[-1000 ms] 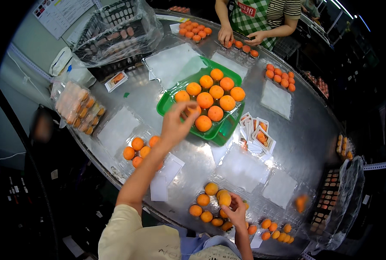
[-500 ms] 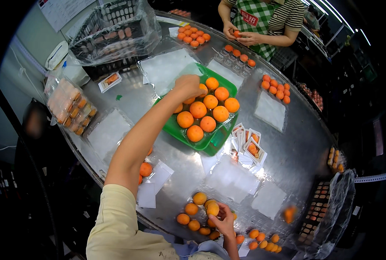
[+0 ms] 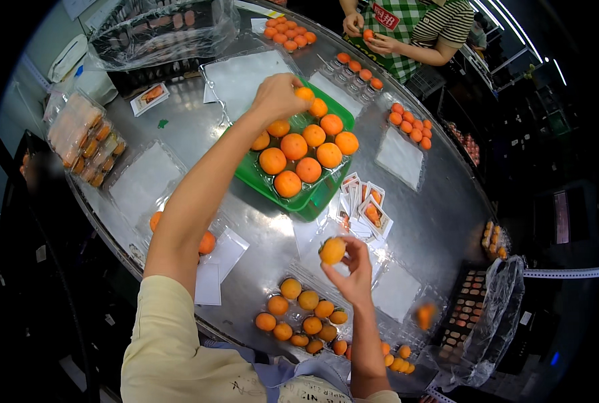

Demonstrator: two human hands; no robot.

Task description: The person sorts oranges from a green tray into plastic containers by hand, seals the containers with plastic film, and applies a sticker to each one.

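Observation:
At the far rim of a green tray (image 3: 311, 207), my left hand (image 3: 277, 101) is closed on an orange (image 3: 305, 95). The tray holds a clear molded pack with several bright oranges (image 3: 293, 146) in its cups. Above the middle of the table, my right hand (image 3: 356, 274) pinches a yellower orange (image 3: 333, 250) between thumb and fingers. Below that hand lies another clear pack with several yellowish oranges (image 3: 308, 300) in it. My left forearm partly covers more oranges (image 3: 206, 242) at the table's left side.
Loose picture cards (image 3: 373, 213) lie right of the green tray. White-padded clear packs (image 3: 400, 158) are spread over the metal table (image 3: 259, 269). Stacked fruit packs (image 3: 88, 138) and a black crate (image 3: 161, 47) stand left. Opposite, a co-worker (image 3: 407, 40) handles a small orange fruit.
My right hand has risen from the near pack toward the table's middle, carrying the yellower orange. My left hand has moved slightly toward the tray's far rim with its orange. The whole view has shifted somewhat.

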